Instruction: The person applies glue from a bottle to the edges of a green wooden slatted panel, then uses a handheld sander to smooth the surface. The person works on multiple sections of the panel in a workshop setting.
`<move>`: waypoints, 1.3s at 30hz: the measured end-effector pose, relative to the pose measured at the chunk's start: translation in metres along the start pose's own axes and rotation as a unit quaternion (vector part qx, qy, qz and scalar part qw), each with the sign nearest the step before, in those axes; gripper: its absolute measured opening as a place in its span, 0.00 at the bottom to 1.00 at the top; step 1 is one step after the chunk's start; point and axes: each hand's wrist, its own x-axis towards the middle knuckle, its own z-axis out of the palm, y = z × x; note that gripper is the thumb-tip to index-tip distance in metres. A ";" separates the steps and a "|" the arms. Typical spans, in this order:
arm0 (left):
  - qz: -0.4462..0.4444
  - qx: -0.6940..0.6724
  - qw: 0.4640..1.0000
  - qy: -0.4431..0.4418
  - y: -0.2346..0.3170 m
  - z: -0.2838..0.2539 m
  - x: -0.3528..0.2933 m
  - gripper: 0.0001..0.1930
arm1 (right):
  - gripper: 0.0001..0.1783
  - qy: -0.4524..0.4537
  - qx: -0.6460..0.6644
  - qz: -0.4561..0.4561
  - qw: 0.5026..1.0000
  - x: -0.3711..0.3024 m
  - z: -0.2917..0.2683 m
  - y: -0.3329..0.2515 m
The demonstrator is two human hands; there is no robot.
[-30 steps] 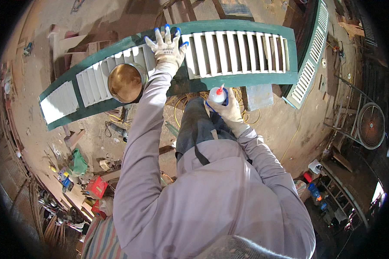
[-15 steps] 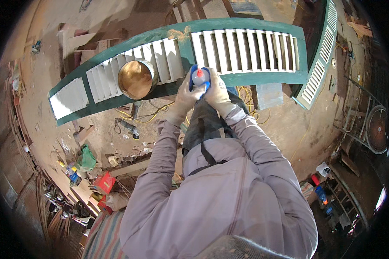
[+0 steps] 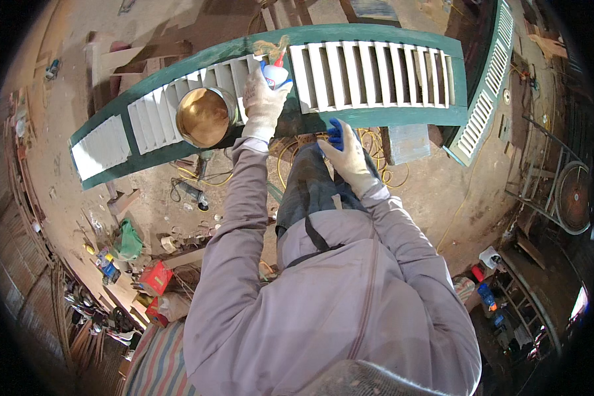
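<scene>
A small white squeeze bottle with a red nozzle (image 3: 275, 76) is gripped in my gloved left hand (image 3: 262, 105). Its tip points at a patch of brown sawdust (image 3: 269, 47) on the crosspiece of a green louvered shutter (image 3: 389, 117). My right hand (image 3: 345, 152), in a white and blue glove, hangs apart over my legs near the shutter's close edge, its fingers spread and holding nothing. Left of my left hand, a round metal can (image 3: 203, 117) with a golden-brown inside rests on the shutter's white slats.
Another green and white shutter (image 3: 482, 119) stands at the right. Yellow cords (image 3: 376, 155) and an angle grinder (image 3: 193, 193) lie on the floor below. A red box (image 3: 156, 277) sits at lower left, and a spoked wheel (image 3: 573, 197) at far right.
The bottle has left the two-handed hold and gone left and away in my left hand, tilting toward the sawdust. My right hand has let go and drawn back toward me.
</scene>
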 end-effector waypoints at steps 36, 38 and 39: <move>-0.011 0.313 0.946 -0.088 0.029 -0.011 0.021 0.36 | 0.34 0.033 0.077 0.124 0.989 -0.037 -0.056 0.028; -0.027 0.292 0.952 -0.089 0.032 -0.014 0.020 0.37 | 0.34 0.019 0.109 0.142 0.984 -0.037 -0.058 0.022; -0.035 0.281 0.955 -0.089 0.035 -0.017 0.020 0.38 | 0.34 0.024 0.104 0.133 0.985 -0.037 -0.057 0.026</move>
